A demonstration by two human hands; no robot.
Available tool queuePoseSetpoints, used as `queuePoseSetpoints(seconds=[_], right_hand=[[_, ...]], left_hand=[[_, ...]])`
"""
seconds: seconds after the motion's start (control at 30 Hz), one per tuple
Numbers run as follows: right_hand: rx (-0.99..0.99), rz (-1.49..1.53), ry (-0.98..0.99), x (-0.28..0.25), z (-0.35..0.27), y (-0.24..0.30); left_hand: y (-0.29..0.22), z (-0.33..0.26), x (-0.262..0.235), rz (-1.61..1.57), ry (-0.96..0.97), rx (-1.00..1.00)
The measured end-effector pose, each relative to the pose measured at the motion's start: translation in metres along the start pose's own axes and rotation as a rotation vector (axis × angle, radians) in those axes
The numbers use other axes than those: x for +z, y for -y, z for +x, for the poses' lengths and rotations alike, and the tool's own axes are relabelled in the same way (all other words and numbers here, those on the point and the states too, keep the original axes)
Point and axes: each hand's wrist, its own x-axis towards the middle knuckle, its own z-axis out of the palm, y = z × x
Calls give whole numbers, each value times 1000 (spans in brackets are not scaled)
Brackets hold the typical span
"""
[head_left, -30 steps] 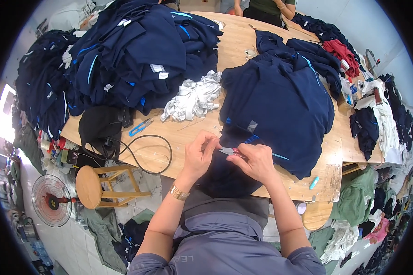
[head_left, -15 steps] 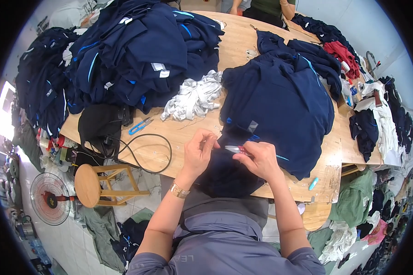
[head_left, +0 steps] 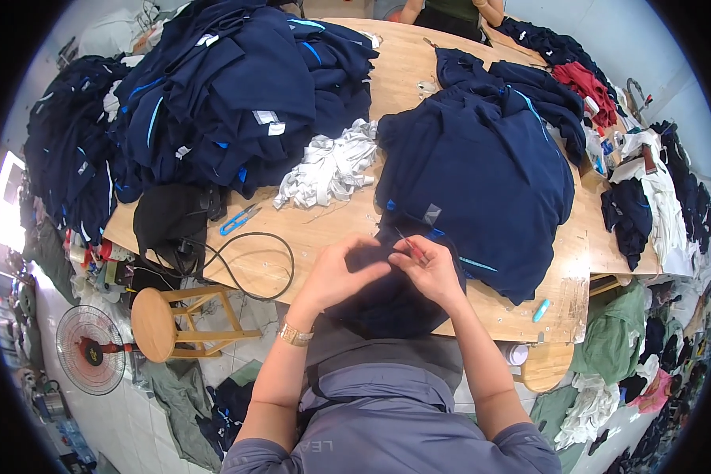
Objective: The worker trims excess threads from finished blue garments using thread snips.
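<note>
Here, near the front edge of a pale, flat wooden table (head_left: 403, 63), the person's left hand (head_left: 341, 272) was loosely curved, thumb and fingers well parted, with nothing visible between them; a loose thread would have been too fine to tell. Just beside it, the person's right hand (head_left: 433, 272) was pinched around small, red-handled metal snips (head_left: 416, 252), whose slim blades pointed away from the body and slightly left; whether those blades were parted could not be told. Both hands stood above a softly bunched dark navy cloth (head_left: 387, 308) at the table's edge, though contact with it was unclear. Good handling seemed to call for a light, steady pinch on the handles, the points turned clear of the left fingertips, and the limp cloth kept from folding up into the blades.

Just beyond, to the right, spread a broad, rounded heap of smooth navy fabric (head_left: 482, 174), gently creased, with narrow light-blue trim (head_left: 478, 265) and a small grey patch (head_left: 432, 212). To the left lay a thin, looped black cable (head_left: 294, 265), blue-handled metal snips (head_left: 235, 222) and a slouching black fabric bag (head_left: 162, 221). Behind them, crinkled white fabric strips (head_left: 328, 166) formed a tangled mound. Farther off rose a tall, deeply folded heap of navy garments (head_left: 237, 87) with white labels (head_left: 267, 118)
</note>
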Motion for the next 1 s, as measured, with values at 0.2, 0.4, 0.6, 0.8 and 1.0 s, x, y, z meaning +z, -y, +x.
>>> queuePoseSetpoints(seconds=[0.2,0.4,0.6,0.8,1.0], right_hand=[[-85,190,-81,14,1,-7],[-70,242,-51,11,-1,0],[-262,52,-95,18,-4,4],[-279,-109,-177,11,0,7],[-197,285,-367,1,1,-2]], left_hand=[[6,-3,0,-131,43,-181],[3,-7,2,-612,53,-221],[-1,-5,7,-603,45,-195],[0,-6,5,-615,72,-239],[-2,-7,0,-803,88,-324]])
